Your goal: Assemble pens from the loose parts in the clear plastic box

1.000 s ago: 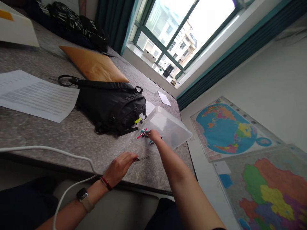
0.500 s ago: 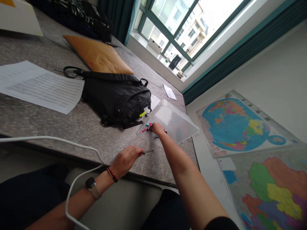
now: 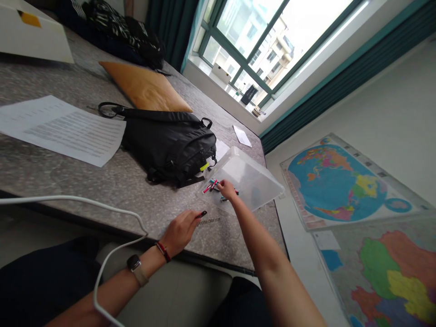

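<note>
My left hand (image 3: 180, 232) hovers at the table's front edge, its fingers pinched around a short black pen-like thing (image 3: 202, 214). Farther off to the right, my right hand (image 3: 226, 189) reaches into a clear plastic box (image 3: 254, 175). Its fingertips are drawn together among several pens or markers (image 3: 213, 184), coloured red, teal and black. Whether one of them is in those fingers cannot be made out. More dark and teal pens (image 3: 223, 198) lie just below the right hand, partly covered by it.
A black backpack (image 3: 166, 145) lies left of the box, a brown envelope (image 3: 146, 86) behind it. Printed sheets (image 3: 64, 131) rest on the left. A white cable (image 3: 102, 206) crosses the front edge. A wall with maps (image 3: 340, 181) stands to the right of the table.
The black thing in my left hand now points up more and shows more clearly. My right hand has shifted slightly within the box, uncovering more pens. The whole view has moved a little.
</note>
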The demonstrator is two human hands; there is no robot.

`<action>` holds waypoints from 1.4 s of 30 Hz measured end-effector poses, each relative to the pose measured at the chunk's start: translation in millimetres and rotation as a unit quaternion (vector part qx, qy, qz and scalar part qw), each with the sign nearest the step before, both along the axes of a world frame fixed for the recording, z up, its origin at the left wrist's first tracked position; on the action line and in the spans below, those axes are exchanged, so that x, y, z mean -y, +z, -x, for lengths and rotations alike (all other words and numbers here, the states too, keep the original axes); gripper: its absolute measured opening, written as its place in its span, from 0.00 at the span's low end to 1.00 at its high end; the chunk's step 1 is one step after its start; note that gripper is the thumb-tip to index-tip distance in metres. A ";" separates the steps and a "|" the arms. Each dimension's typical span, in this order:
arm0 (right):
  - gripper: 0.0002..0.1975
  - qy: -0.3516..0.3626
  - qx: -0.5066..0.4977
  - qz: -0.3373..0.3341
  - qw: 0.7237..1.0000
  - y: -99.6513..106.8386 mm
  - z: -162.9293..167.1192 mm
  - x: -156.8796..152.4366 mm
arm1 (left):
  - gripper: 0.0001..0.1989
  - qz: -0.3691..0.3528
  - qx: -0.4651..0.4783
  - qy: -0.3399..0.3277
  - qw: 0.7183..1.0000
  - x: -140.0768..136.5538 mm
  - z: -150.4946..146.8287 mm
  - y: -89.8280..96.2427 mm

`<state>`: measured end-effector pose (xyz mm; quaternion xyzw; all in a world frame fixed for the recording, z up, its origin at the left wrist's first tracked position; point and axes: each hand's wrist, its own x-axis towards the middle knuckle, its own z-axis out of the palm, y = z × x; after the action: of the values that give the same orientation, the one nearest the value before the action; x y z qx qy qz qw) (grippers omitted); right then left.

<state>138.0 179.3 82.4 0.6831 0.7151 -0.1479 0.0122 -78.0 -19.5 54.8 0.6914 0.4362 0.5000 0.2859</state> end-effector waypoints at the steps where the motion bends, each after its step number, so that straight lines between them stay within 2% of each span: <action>1: 0.13 -0.012 -0.036 0.002 0.999 0.6 -0.3 12.6 | 0.10 0.022 0.011 0.011 1.000 -1.1 0.1 0.6; 2: 0.14 -0.022 -0.080 0.007 0.997 0.6 -0.2 27.8 | 0.10 0.049 0.018 0.023 0.998 -2.1 0.2 1.1; 3: 0.13 -0.061 -0.222 0.025 0.973 -0.1 0.5 45.0 | 0.10 0.078 0.020 0.041 0.996 -3.0 0.3 1.5; 4: 0.12 -0.096 -0.349 0.051 0.931 -1.2 2.1 63.9 | 0.10 0.106 0.017 0.062 0.992 -3.7 0.4 1.8; 6: 0.13 -0.126 -0.510 0.105 0.845 -3.5 8.6 103.1 | 0.11 0.147 0.002 0.098 0.984 -4.4 0.6 1.6; 7: 0.14 -0.131 -0.552 0.131 0.813 -4.3 13.3 121.7 | 0.12 0.158 -0.003 0.100 0.982 -4.4 0.5 1.3; 9: 0.13 -0.133 -0.597 0.178 0.771 -4.9 24.2 152.9 | 0.16 0.163 -0.003 0.071 0.984 -3.7 0.3 0.8; 12: 0.12 -0.128 -0.619 0.211 0.745 -4.5 38.1 179.7 | 0.19 0.153 -0.003 -0.020 0.988 -0.9 0.2 0.6; 15: 0.12 -0.129 -0.626 0.219 0.737 -4.1 43.5 187.0 | 0.15 0.141 -0.014 -0.073 0.987 1.7 1.4 0.3; 20: 0.10 -0.120 -0.652 0.228 0.713 1.4 40.6 186.4 | 0.13 0.133 -0.029 -0.044 0.990 -0.3 3.2 -3.5; 23: 0.10 -0.121 -0.654 0.229 0.710 5.7 39.2 186.3 | 0.14 0.126 -0.029 -0.038 0.991 -2.4 2.2 -5.7; 28: 0.12 -0.127 -0.638 0.234 0.723 6.4 38.9 186.6 | 0.12 0.108 -0.005 -0.059 0.992 -2.6 0.6 -5.9; 32: 0.13 -0.135 -0.624 0.223 0.737 1.5 42.2 189.6 | 0.09 0.115 -0.041 -0.030 0.992 -2.9 1.0 -5.8; 39: 0.14 -0.147 -0.606 0.124 0.772 -6.7 54.7 195.1 | 0.09 0.119 -0.060 -0.013 0.991 -7.7 3.4 -10.6; 42: 0.14 -0.145 -0.590 0.105 0.787 -5.4 56.2 195.7 | 0.09 0.117 -0.071 0.000 0.991 -8.2 3.4 -13.0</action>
<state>81.8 -16.3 77.0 0.5527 0.4559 -0.5965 -0.3618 -81.4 -11.4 41.8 0.6870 0.5109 0.3953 0.3329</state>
